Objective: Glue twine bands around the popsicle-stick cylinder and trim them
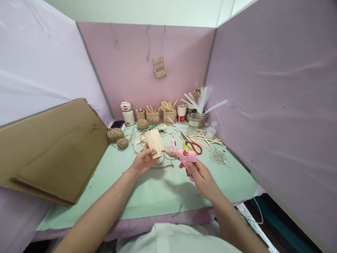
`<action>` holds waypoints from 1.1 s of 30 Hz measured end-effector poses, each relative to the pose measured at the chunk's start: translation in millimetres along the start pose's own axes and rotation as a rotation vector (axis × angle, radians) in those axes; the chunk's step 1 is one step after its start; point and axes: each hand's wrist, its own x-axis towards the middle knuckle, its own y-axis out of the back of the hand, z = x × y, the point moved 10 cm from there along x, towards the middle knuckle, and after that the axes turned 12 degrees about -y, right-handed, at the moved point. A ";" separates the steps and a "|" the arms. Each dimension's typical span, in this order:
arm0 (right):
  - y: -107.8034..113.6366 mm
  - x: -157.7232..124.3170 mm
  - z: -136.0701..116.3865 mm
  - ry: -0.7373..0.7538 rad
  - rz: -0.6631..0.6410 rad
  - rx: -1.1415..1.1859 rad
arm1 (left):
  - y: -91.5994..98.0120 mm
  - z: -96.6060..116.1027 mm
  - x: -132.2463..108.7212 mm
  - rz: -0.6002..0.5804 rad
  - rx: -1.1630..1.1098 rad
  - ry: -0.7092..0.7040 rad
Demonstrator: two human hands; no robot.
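My left hand [144, 159] is closed on the lower left edge of a panel of flat wooden craft sticks [155, 142], laid side by side and tilted above the table. A pink hot glue gun [185, 155] is gripped in my right hand [201, 175], fingers wrapped round its handle. The gun's nozzle points left, at or very close to the panel's lower right edge; whether they touch I cannot tell. Brownish residue covers the gun's front. Just behind the gun lie scissors [196, 147] with red-orange handles and a yellow-handled tool [187, 144].
Balls of twine [116, 134] lie at left beside a large cardboard sheet [52, 147]. Along the back stand a white bottle [128, 114], stick-filled baskets [169, 114] and a cup [181, 113]. Loose sticks [205, 138] and scraps [220, 156] lie at right. A small stick basket [159, 67] hangs behind.
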 end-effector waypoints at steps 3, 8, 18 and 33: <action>0.3 -0.8 0.3 -0.008 0.005 -0.004 | 0.5 0.4 0.4 0.004 0.014 -0.005; 1.3 -2.1 -0.5 -0.020 0.017 0.008 | 0.0 -0.3 0.2 -0.012 0.011 0.001; 2.3 -0.9 2.8 -0.007 0.025 0.018 | 1.0 -1.5 -0.5 -0.022 0.032 0.019; 4.4 -0.3 6.0 -0.033 0.034 0.040 | 2.0 -0.6 -0.6 -0.009 0.013 0.018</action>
